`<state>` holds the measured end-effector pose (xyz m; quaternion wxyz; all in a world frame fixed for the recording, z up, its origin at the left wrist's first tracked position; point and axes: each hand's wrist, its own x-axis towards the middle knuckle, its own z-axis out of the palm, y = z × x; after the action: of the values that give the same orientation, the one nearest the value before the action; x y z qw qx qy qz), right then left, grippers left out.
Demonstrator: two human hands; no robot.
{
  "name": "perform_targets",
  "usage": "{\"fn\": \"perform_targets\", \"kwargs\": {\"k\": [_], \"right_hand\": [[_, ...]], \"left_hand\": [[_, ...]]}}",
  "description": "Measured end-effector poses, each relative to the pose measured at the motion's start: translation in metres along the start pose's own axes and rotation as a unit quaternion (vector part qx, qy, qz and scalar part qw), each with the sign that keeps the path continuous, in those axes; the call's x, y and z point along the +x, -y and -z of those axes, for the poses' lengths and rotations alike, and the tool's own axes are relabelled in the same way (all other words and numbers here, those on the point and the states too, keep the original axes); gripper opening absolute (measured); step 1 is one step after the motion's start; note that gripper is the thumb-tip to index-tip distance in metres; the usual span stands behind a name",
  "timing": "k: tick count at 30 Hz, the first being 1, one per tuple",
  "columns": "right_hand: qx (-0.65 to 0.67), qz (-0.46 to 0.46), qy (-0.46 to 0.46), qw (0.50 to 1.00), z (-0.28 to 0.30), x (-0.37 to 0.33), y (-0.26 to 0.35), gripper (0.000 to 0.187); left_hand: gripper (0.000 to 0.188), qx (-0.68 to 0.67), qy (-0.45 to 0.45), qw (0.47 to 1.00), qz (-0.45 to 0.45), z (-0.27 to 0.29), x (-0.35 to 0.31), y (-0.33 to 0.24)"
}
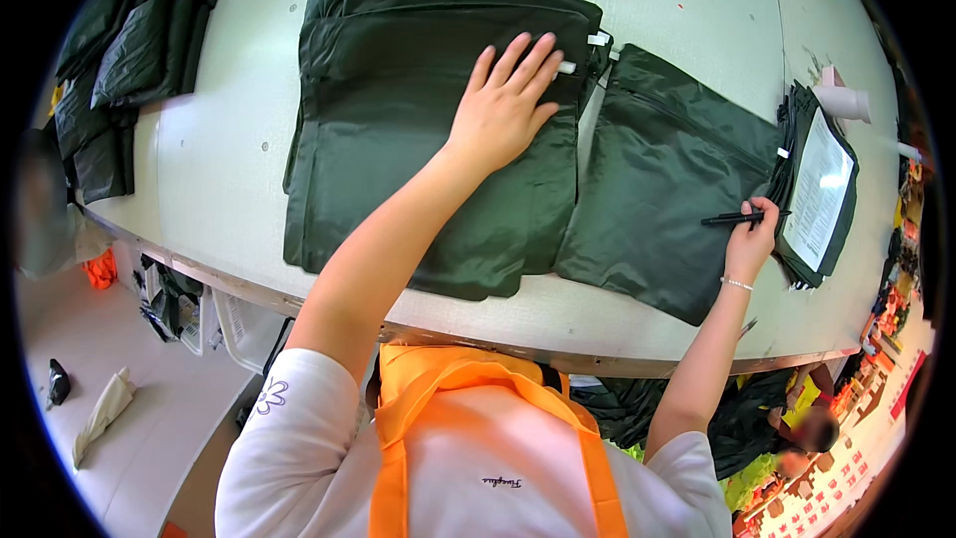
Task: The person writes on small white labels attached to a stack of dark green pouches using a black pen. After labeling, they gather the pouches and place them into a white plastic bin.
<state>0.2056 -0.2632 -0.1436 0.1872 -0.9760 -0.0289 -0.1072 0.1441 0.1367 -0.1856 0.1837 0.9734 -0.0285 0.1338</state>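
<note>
My left hand (503, 105) lies flat with its fingers stretched out on the upper right of a stack of dark green fabric pieces (398, 139). White tags (597, 39) show along the stack's right edge. My right hand (753, 239) is closed around a black pen (722, 220), held sideways over a single dark green fabric piece (667, 159). That piece lies to the right of the stack, with a seam running across its upper part. Just beyond my right hand is a bundle of dark pieces (844, 209) with a printed white sheet (820, 189) on top.
Folded black padded pieces (139, 50) are piled at the table's far left. A white roll (842, 103) stands at the far right. Dark cloth (732, 428) hangs below the table's front edge, near other people at lower right. White crates (244, 324) sit under the table at left.
</note>
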Motion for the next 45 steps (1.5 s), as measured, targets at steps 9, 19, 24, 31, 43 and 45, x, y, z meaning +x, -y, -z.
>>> {"fn": "perform_targets", "kwargs": {"k": [9,19,24,31,43,45], "right_hand": [[0.355,-0.042,0.081,0.930,-0.049,-0.039,0.177,0.027],[0.500,-0.038,0.199,0.842,-0.129,-0.074,0.277,0.009],[0.486,-0.017,0.193,0.852,-0.152,-0.084,0.279,0.009],[0.449,0.057,0.154,0.878,-0.153,-0.085,0.287,0.008],[0.444,0.061,0.156,0.880,-0.157,-0.085,0.286,0.008],[0.444,0.062,0.161,0.879,-0.157,-0.085,0.285,0.008]], "left_hand": [[0.053,-0.003,0.074,0.985,0.154,0.033,-0.089,0.000],[0.036,0.012,0.047,0.992,0.115,0.043,-0.091,0.010],[0.036,0.017,0.053,0.989,0.137,0.048,-0.105,0.013],[0.036,0.018,0.030,0.986,0.163,0.045,-0.107,0.017],[0.032,0.020,0.029,0.986,0.161,0.043,-0.104,0.018],[0.031,0.023,0.030,0.986,0.164,0.043,-0.104,0.018]]}}
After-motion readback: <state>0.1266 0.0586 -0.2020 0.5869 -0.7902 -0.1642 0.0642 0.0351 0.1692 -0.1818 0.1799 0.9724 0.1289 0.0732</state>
